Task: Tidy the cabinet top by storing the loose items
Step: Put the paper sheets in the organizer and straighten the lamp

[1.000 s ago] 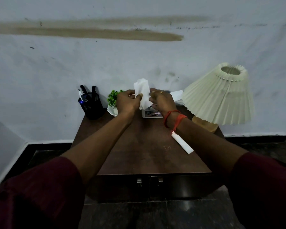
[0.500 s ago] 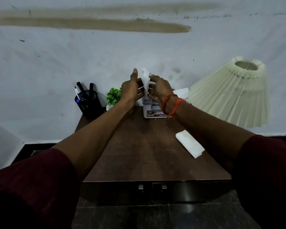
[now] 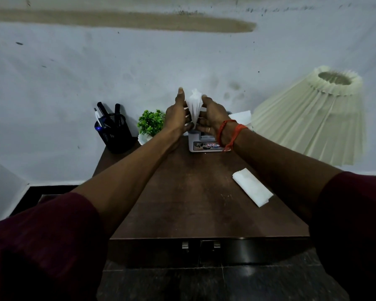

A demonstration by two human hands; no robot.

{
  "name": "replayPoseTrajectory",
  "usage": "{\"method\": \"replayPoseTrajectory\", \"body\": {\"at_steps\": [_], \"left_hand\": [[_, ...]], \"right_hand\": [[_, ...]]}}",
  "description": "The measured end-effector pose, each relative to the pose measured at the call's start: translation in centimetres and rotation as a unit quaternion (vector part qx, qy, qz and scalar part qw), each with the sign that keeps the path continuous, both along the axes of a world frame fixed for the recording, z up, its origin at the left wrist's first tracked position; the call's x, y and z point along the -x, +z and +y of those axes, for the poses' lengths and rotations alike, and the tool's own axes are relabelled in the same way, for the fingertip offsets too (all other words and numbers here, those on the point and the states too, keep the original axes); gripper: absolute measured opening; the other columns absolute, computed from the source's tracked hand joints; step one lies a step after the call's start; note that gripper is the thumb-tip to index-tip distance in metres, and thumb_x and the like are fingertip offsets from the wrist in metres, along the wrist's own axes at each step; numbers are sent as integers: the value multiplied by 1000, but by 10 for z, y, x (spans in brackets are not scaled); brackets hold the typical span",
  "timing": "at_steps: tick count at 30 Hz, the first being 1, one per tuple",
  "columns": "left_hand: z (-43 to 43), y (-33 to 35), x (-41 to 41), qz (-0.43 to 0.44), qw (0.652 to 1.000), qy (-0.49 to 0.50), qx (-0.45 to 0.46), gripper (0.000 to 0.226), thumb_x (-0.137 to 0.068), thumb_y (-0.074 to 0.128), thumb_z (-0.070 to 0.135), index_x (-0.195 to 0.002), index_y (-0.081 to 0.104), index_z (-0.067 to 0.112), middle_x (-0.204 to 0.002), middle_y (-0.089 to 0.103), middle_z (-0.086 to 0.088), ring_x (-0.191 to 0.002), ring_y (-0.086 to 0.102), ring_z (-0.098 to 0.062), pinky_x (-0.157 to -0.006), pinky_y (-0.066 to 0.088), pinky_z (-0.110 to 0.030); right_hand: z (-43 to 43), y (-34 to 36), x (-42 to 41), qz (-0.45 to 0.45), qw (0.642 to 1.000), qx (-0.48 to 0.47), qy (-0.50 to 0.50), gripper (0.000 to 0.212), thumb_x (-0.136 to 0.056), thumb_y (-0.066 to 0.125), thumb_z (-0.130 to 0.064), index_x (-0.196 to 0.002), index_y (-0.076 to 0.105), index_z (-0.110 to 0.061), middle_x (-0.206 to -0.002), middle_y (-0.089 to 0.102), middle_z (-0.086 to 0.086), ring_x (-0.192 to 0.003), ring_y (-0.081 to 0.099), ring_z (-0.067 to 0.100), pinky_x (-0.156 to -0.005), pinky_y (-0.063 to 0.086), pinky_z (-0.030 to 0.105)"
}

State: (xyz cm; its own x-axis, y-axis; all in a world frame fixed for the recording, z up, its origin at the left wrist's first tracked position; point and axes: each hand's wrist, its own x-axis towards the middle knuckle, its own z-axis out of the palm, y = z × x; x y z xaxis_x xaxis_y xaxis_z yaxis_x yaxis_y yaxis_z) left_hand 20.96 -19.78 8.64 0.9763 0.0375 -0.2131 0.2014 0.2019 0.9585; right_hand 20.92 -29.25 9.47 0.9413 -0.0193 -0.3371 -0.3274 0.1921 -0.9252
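A white tissue (image 3: 194,107) is pinched between my left hand (image 3: 176,115) and my right hand (image 3: 213,117), folded narrow and held upright. Its lower end points down into a small grey-white box (image 3: 201,143) that stands at the back of the brown cabinet top (image 3: 193,192). A second folded white tissue (image 3: 252,186) lies flat on the right side of the top. Another white sheet (image 3: 241,116) shows behind my right hand, partly hidden.
A black mesh holder with pens (image 3: 112,131) stands at the back left. Beside it is a small green plant in a white pot (image 3: 150,123). A pleated cream lampshade (image 3: 319,120) leans at the right. Two drawer handles (image 3: 201,244) sit under the front edge.
The tissue, spread open a second ago, is now folded narrow between both hands and lowered toward the box. My view has shifted closer and slightly left.
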Motion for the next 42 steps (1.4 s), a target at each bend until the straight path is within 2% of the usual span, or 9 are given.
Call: {"method": "replayPoseTrajectory", "body": {"at_steps": [3,7,10,12,22,25,28,35,42], "left_hand": [[1,-1,-1,-8,1000,3,2,51,-98,35,53,-96,64,12,-94,68,-7,-84,66,-19,-71,54,-28],[6,-2,-2,-22,999,14,-28,65,-96,34,58,-128,56,5,-113,61,-9,-95,59,-17,-74,48,-25],[9,-2,1,-25,999,13,-26,62,-96,35,59,-123,57,8,-106,60,-6,-93,56,-17,-72,47,-24],[9,1,5,-23,999,10,-29,63,-96,35,59,-126,56,7,-106,60,-5,-95,57,-17,-74,48,-24],[-9,3,48,-17,999,26,13,55,-98,35,52,-120,59,8,-103,63,-5,-89,60,-13,-75,48,-24],[-21,-10,71,16,999,21,30,54,-100,34,48,-116,62,5,-98,72,-4,-85,67,-10,-70,52,-20],[-38,-24,92,57,998,13,33,51,-101,34,43,-114,63,3,-84,68,-1,-69,63,-8,-57,49,-16],[-68,-54,119,168,985,-42,23,67,-98,30,54,-136,47,1,-138,52,-21,-126,52,-33,-106,39,-42],[-92,-60,130,200,977,-49,54,67,-100,27,52,-139,42,0,-142,50,-19,-130,49,-30,-110,37,-39]], "right_hand": [[-1,1,-3,3,1000,29,-2,46,-98,37,-42,-126,54,-10,-120,63,14,-98,62,28,-62,51,29],[-6,4,-6,-13,998,51,-17,47,-99,34,-39,-130,50,-7,-92,59,10,-79,57,22,-67,49,30],[-10,4,-7,-18,996,78,-25,44,-99,35,-36,-127,53,-8,-123,61,21,-114,60,36,-93,51,43],[-12,6,-2,-15,997,76,-29,43,-99,35,-36,-127,53,-9,-132,55,20,-121,55,33,-94,50,41],[-19,6,42,-23,993,109,-29,36,-94,40,-36,-113,61,-13,-118,62,17,-96,62,24,-77,51,35],[-26,-27,58,-22,986,160,-29,49,-76,43,-61,-100,63,-24,-114,65,7,-100,61,25,-95,49,42],[-44,-70,68,-19,979,200,-20,71,-68,43,-66,-113,62,-15,-119,64,15,-111,60,35,-100,46,52],[-86,-93,109,10,977,205,-65,79,-64,42,-69,-115,63,-11,-124,62,15,-119,56,33,-104,43,49],[-123,-114,118,41,973,197,-113,86,-55,42,-75,-116,63,-19,-131,61,5,-123,54,24,-109,38,46]]}}
